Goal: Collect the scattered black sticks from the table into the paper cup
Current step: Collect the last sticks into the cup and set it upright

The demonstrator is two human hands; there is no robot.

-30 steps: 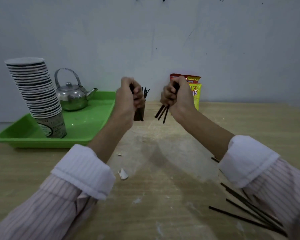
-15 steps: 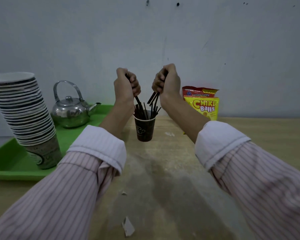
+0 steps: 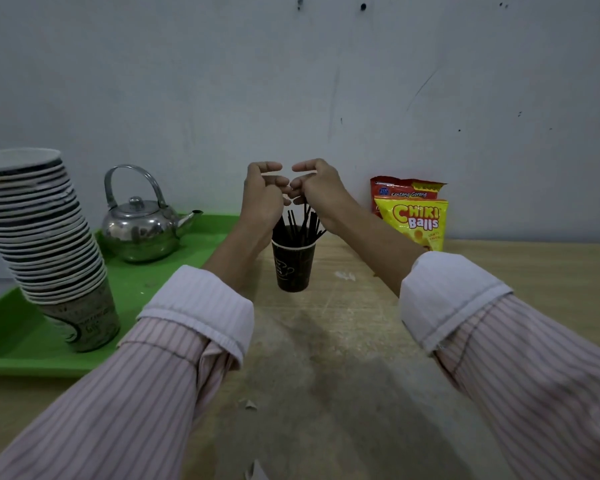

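Note:
A dark paper cup [image 3: 293,268] stands on the wooden table [image 3: 361,341], with several black sticks [image 3: 300,225] standing upright in it. Both of my hands hover just above the cup, almost touching each other. My left hand [image 3: 262,195] has its thumb lifted and its fingers loosely curled, with nothing in it. My right hand [image 3: 317,188] is the same, thumb raised away from the fingers. The top of one stick reaches up to its fingertips. No loose sticks show on the table in this view.
A green tray [image 3: 0,355] at the left holds a leaning stack of paper cups [image 3: 45,244] and a steel kettle [image 3: 141,230]. Two snack bags [image 3: 414,216] stand against the wall behind my right forearm. Small paper scraps [image 3: 250,405] lie near the front.
Both hands carried bunches of sticks over the cup, lowered them in and loosened their fingers. The view tilted up, so the sticks lying at the front right have left the frame.

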